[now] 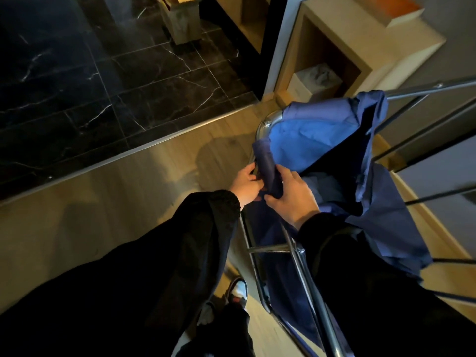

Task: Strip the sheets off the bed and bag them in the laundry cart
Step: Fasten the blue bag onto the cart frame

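Wood floor (123, 207) borders black marble tiles (103, 81). Blue bag (309, 135) hangs mouth-up in cart frame (298, 256); left hand (246, 185) and right hand (293, 195) grasp its rolled rim, which points away from the person.

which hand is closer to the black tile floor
Left. The left hand grips the blue bag on the side toward the black tile floor; the right hand grips it farther away.

Your left hand (244, 186) hides its fingertips behind the dark blue fabric laundry bag (309, 135); the bag's shadowed inside is unreadable. The chrome tubular cart frame (268, 122) runs off the right and bottom edges.
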